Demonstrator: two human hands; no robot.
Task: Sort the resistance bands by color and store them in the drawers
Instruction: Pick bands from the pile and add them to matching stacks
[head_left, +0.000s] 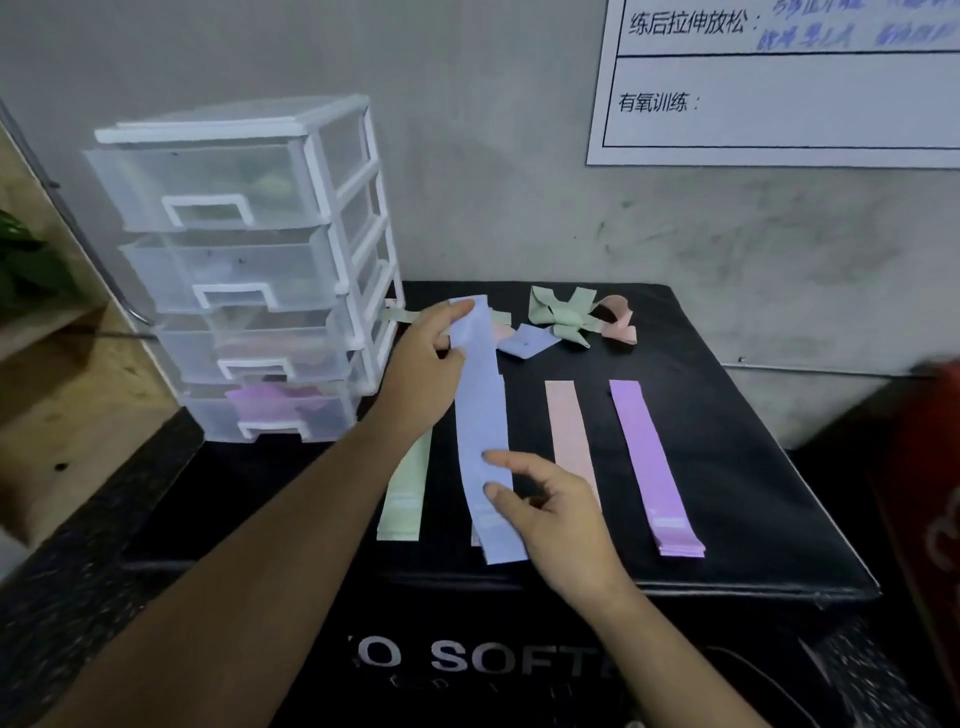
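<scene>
A long blue band (480, 415) lies lengthwise on the black box top (753, 493). My left hand (423, 374) pinches its far end, lifted a little. My right hand (550, 514) rests on its near end with fingers spread. Flat bands lie in parallel beside it: green (405, 493) on the left, partly under my left forearm, then pink (569, 436) and purple (649, 462) on the right. A tangled heap of green (558, 317), pink (618, 322) and blue (527, 340) bands sits at the back. The clear four-drawer unit (249, 270) stands at the left, all drawers pushed in.
Purple bands show through the bottom drawer (280, 410). A white printed chart (779, 83) hangs on the grey wall. A wooden shelf (62, 395) with a plant stands at the left. Something red (930, 467) is at the right edge.
</scene>
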